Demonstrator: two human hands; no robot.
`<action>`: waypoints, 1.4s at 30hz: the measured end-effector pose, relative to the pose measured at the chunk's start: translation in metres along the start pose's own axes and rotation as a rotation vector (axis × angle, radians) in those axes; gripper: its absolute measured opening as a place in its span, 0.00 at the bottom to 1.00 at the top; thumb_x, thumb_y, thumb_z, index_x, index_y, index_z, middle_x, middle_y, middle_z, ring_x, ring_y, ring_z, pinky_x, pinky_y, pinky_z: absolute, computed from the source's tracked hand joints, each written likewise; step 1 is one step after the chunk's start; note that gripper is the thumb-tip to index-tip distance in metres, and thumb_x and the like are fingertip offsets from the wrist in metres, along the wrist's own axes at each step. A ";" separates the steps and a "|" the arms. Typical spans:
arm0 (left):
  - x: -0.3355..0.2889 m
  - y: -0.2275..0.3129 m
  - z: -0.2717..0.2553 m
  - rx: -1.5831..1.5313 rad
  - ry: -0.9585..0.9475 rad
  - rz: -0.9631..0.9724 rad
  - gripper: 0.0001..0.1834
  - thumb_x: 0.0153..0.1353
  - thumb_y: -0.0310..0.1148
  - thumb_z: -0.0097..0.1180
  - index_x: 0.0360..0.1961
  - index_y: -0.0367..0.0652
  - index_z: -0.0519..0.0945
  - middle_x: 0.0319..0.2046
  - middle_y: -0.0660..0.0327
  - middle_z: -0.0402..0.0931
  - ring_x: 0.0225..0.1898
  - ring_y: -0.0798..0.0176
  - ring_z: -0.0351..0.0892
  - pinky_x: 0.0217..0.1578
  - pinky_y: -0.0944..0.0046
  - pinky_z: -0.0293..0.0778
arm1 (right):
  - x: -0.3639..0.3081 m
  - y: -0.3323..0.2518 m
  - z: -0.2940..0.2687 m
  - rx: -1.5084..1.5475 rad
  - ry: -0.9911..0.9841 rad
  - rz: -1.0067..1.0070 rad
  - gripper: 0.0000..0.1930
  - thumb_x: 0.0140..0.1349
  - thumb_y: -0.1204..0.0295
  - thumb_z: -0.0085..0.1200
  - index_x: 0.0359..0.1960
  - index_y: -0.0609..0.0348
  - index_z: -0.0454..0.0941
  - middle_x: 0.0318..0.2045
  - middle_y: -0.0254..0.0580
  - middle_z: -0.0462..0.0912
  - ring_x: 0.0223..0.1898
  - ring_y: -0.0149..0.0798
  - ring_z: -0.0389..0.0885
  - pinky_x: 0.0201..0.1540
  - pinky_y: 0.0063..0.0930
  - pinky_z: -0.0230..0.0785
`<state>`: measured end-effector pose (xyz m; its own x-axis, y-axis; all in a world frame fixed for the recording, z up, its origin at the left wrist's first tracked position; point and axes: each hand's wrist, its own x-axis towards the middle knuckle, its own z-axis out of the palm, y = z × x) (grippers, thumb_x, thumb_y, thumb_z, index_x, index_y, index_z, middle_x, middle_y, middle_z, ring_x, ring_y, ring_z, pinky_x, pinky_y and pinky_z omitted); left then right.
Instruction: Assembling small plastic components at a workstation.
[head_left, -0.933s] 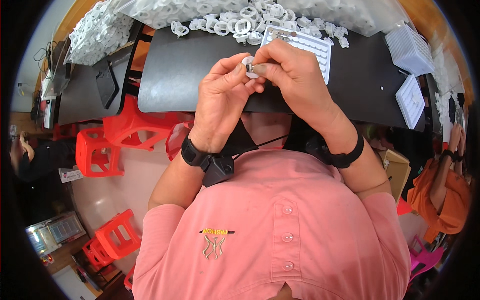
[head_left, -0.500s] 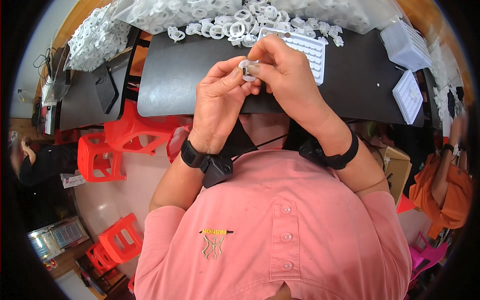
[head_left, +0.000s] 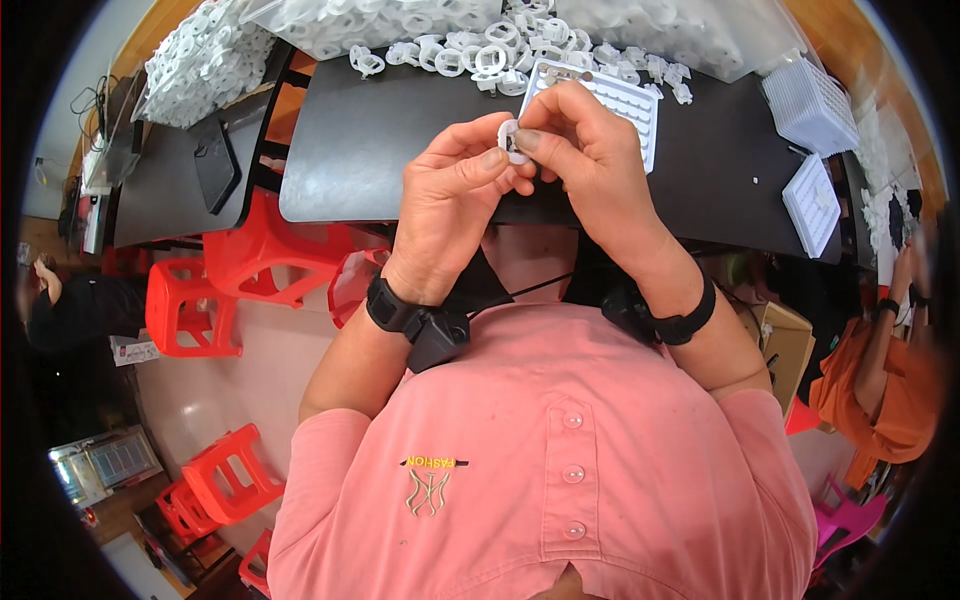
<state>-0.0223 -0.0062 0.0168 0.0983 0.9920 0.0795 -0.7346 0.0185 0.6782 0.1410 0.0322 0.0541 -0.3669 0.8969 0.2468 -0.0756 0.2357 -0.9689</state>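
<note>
Between my two hands, above the dark table, is a small white plastic ring-shaped part (head_left: 508, 140) with a dark slot in its middle. My left hand (head_left: 455, 185) grips its left side between thumb and fingers. From the right, my right hand (head_left: 590, 150) pinches at it with thumb and forefinger; whatever small piece those fingertips may hold is hidden. Just behind my right hand lies a white tray (head_left: 645, 135) with rows of small hollows and a few small pieces at its far edge. Loose white ring parts (head_left: 490, 58) are heaped behind my hands.
Clear bags of white parts (head_left: 370, 25) line the table's far side. Stacked white trays (head_left: 812, 105) and a single tray (head_left: 810, 205) stand at the right. A black phone-like slab (head_left: 215, 168) lies left. Red stools (head_left: 190, 310) stand lower left; a person in orange (head_left: 870, 400) sits right.
Both hands have shifted slightly to the right with the ring part, which is now turned more edge-on. My fingers still hold it.
</note>
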 end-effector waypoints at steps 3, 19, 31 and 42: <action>-0.001 -0.001 0.003 0.041 -0.012 0.030 0.18 0.62 0.23 0.62 0.54 0.31 0.78 0.43 0.51 0.82 0.40 0.57 0.83 0.42 0.58 0.81 | -0.004 0.004 -0.001 -0.045 -0.001 -0.029 0.03 0.62 0.79 0.56 0.35 0.65 0.75 0.27 0.39 0.80 0.27 0.29 0.80 0.30 0.24 0.71; 0.001 -0.004 0.011 0.160 0.048 0.121 0.18 0.59 0.16 0.63 0.52 0.29 0.80 0.36 0.57 0.80 0.35 0.64 0.81 0.35 0.63 0.83 | -0.006 0.008 -0.007 -0.400 -0.046 -0.387 0.03 0.64 0.83 0.52 0.36 0.62 0.73 0.28 0.42 0.78 0.25 0.37 0.80 0.29 0.28 0.71; 0.002 -0.006 0.011 0.211 0.044 0.147 0.16 0.57 0.17 0.66 0.47 0.33 0.84 0.38 0.62 0.76 0.36 0.65 0.82 0.34 0.69 0.80 | -0.013 0.006 0.009 -0.380 0.059 -0.255 0.04 0.65 0.85 0.51 0.36 0.64 0.71 0.27 0.41 0.77 0.22 0.33 0.78 0.26 0.26 0.70; 0.004 -0.006 0.013 0.228 0.021 0.101 0.16 0.60 0.18 0.61 0.50 0.31 0.82 0.36 0.61 0.78 0.34 0.66 0.80 0.32 0.68 0.79 | -0.011 0.003 -0.010 -0.509 0.001 -0.394 0.05 0.61 0.83 0.54 0.35 0.60 0.74 0.28 0.43 0.76 0.25 0.44 0.81 0.27 0.35 0.72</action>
<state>-0.0091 -0.0035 0.0226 0.0163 0.9897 0.1422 -0.5694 -0.1077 0.8150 0.1539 0.0264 0.0481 -0.4010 0.7070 0.5825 0.2453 0.6955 -0.6753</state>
